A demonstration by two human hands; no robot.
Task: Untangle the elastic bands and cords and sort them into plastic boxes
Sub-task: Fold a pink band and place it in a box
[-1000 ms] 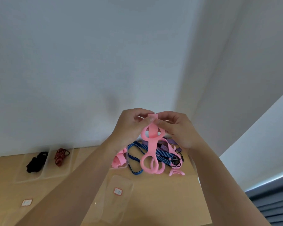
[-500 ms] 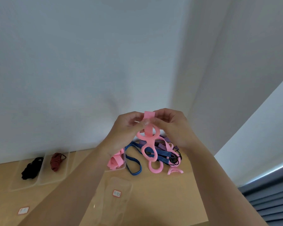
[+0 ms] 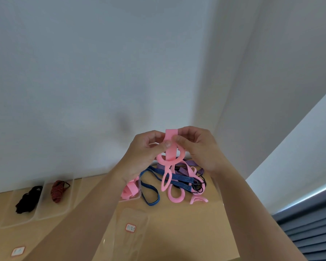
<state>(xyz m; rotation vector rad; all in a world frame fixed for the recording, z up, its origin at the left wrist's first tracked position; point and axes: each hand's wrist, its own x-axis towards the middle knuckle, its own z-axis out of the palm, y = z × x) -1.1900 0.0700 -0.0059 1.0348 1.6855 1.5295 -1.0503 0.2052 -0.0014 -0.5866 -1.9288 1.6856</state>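
Both hands are raised above the table (image 3: 177, 232), close together. The left hand (image 3: 145, 149) and right hand (image 3: 199, 146) each pinch an upright pink strap (image 3: 170, 137) between thumb and fingertips, with the thumbs almost meeting. The strap passes through the top ring of a pink loop chain (image 3: 160, 159), which hangs down to the pile (image 3: 188, 178) at the table's far side, by the wall. In the pile a blue cord (image 3: 179, 177), a purple band (image 3: 199, 171) and a black hook (image 3: 198, 187) lie tangled, and a small pink piece (image 3: 199, 200) lies just beside it. Left of the pile, a clear box (image 3: 132, 199) holds pink bands (image 3: 129, 189). Further left two boxes stand side by side, one (image 3: 17, 221) with a black cord (image 3: 28, 199), the other (image 3: 51, 211) with a red cord (image 3: 58, 191). Nearer lies a clear tray (image 3: 134, 245) with a red-edged label (image 3: 130, 227).
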